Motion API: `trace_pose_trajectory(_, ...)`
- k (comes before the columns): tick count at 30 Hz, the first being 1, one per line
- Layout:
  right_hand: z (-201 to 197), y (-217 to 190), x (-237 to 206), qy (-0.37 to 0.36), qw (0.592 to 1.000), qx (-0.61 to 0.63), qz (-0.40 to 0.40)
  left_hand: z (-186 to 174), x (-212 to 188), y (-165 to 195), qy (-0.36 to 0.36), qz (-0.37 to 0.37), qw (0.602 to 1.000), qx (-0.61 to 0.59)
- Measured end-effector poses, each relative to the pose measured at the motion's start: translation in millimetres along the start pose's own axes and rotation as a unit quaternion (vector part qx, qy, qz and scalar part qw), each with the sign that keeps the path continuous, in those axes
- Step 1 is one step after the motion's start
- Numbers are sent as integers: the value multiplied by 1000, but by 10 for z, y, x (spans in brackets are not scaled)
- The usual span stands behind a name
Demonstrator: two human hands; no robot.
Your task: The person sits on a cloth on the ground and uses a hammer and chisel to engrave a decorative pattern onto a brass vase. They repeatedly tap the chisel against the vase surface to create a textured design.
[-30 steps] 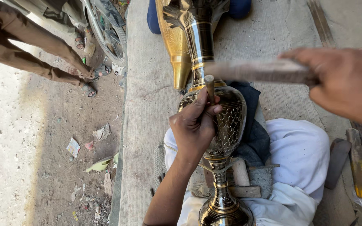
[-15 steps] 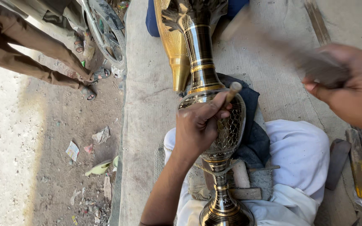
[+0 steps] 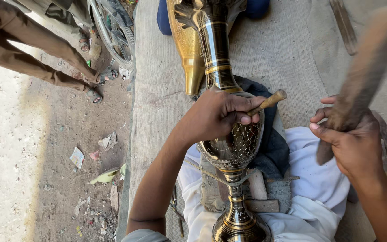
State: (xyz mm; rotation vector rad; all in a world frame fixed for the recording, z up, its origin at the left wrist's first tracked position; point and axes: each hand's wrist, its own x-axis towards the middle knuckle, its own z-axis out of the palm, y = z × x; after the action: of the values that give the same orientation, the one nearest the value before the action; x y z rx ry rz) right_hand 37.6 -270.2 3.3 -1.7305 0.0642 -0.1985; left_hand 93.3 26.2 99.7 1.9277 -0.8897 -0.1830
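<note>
Engraved brass vase across lap, chisel against it

An open-air roadside metalwork workshop: a woven grey floor mat edges a littered dirt ground, with an engraved tall brass vase and a second golden brass piece.

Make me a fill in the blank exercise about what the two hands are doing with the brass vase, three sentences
1. The left hand presses a thin ____ punch against the brass vase.
2. The right hand has its grip on a motion-blurred ____ mallet.
3. The vase lies across the person's lap, its round foot pointing ____ the camera.

Missing words: wooden-handled; wooden; toward
</note>
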Motion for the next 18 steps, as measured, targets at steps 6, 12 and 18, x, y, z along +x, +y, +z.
trace_pose_trajectory(6, 88, -324, -30, 49, 990, -67, -114, -46, 47, -8, -22, 56, 998, 17)
trace_pose_trajectory(12, -44, -533, 147, 17, 983, -153, -98, 142, -152, -2, 113, -10, 993, 45)
trace_pose_trajectory(18, -46, -906, 472, -60, 972, -185, -132, 338, -273, -94, 263, 39, 962, 57)
